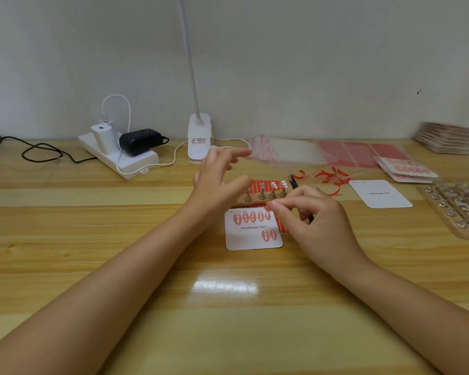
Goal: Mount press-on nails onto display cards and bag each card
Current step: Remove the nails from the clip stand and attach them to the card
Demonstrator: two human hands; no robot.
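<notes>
Wooden desk (92, 239) carries the work. At centre lies the display card (252, 228), seven press-on nails mounted and three places unfilled. Left hand (217, 180) hovers above it, fingers loose, grasping nothing. Right hand (309, 215) holds black tweezers (294, 182) while its fingertips pinch something small, probably a nail. Advice: align before pressing; adhesive likely forgives little.

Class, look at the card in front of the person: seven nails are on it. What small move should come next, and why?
Probably lift another nail off the wooden stand and press it into the bottom row of the card. That row holds only two nails against five above, the stand has nails left, and the right hand already holds black tweezers.
</notes>
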